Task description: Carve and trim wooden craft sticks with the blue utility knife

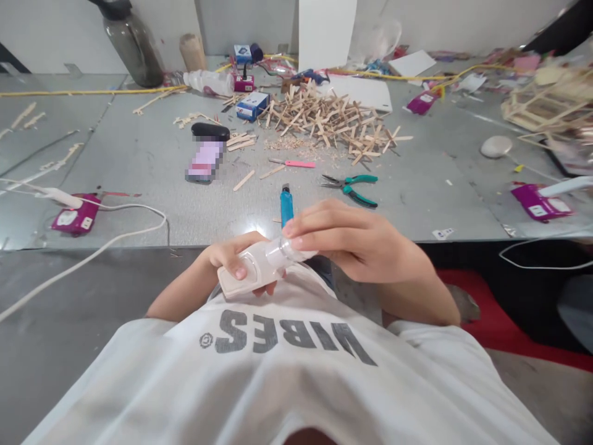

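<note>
Close to my chest, my left hand (231, 254) is wrapped around a white bottle-shaped object (252, 272) with flat, rounded sides, the thumb lying on its face. The object is tilted, its clear narrow end (279, 252) pointing up to the right. My right hand (359, 241) has its fingers closed around that clear end, hiding the tip. Just beyond my right fingertips lies a blue utility knife (286, 204) on the table. Pliers with teal handles (354, 187) and a pink craft knife (299, 164) rest farther back.
A pile of wooden sticks (324, 117) covers the table's back middle. A phone (204, 161) and black case (210, 131) lie left of it. Purple power sockets (76, 214) with white cables sit at both sides. A grey bottle (132, 46) stands back left.
</note>
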{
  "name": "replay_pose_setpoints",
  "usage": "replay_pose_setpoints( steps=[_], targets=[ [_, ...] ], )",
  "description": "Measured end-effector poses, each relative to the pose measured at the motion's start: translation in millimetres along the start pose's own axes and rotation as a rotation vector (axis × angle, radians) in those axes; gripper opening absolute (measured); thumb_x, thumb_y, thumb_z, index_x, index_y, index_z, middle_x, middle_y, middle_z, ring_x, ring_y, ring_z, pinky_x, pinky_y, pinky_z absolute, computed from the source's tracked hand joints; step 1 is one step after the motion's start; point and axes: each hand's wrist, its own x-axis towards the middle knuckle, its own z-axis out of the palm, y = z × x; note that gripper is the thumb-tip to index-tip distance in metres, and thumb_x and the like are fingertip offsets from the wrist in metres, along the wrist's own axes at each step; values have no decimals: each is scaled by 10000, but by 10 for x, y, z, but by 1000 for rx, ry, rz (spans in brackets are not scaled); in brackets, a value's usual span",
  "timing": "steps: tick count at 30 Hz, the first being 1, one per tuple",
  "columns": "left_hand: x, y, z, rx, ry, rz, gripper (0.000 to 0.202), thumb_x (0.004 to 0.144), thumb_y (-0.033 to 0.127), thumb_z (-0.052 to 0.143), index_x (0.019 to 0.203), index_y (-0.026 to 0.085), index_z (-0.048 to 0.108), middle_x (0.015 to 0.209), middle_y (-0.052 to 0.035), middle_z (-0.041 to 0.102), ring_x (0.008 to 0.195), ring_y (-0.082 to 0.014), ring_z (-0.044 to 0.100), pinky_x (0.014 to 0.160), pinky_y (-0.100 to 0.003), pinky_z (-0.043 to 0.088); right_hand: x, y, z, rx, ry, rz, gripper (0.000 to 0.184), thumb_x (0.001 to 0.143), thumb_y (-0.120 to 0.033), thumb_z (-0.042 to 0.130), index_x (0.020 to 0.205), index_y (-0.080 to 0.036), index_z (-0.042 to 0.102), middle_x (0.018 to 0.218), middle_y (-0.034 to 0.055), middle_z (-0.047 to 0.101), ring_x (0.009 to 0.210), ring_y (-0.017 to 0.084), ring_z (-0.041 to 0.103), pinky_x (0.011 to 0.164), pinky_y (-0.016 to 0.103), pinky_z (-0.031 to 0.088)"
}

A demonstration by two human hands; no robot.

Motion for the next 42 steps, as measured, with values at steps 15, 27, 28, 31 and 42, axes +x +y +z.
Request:
replay_pose_setpoints(
  steps=[15, 27, 28, 31, 42],
  targets=[
    [274, -90, 63, -305, -133, -96, 888, 490, 714, 1038, 1131, 131, 843, 899, -175, 876, 664, -323, 837, 601, -408, 727, 82, 122, -215, 82, -73, 43, 289, 1242, -404, 681, 1445, -223, 778, 1261, 109, 842, 1083, 165, 833, 908, 285, 688],
    [130, 47, 215, -138, 92, -107, 656, 562, 508, 1039, 1094, 156, 886, 845, -126, 870, 653, -254, 799, 594, -334, 686, -122, 223, 181, -300, 33, -55, 441, 1300, -579, 340, 1311, -237, 618, 906, 24, 756, 714, 180, 702, 656, 326, 546],
    [132, 38, 209, -128, 94, -97, 646, 561, 490, 1042, 1092, 156, 888, 850, -125, 871, 665, -252, 801, 597, -332, 686, -129, 209, 184, -278, 25, -30, 423, 1306, -563, 329, 1330, -240, 601, 921, 23, 765, 722, 173, 713, 668, 314, 558],
    [129, -4, 156, -116, 88, -67, 621, 570, 440, 1043, 1098, 147, 896, 872, -129, 877, 667, -245, 805, 596, -317, 678, -126, 98, 135, -290, -54, 9, 299, 1308, -442, 356, 1377, -247, 571, 1043, 57, 785, 836, 187, 746, 767, 321, 611],
    [120, -210, -45, -203, -136, -163, 705, 526, 342, 1026, 1194, 149, 900, 915, -123, 897, 707, -288, 844, 634, -371, 730, 17, -183, -89, -108, -217, -66, 368, 1155, -1, 482, 1404, -202, 665, 1317, 94, 853, 1207, 211, 744, 1104, 341, 650]
  ],
)
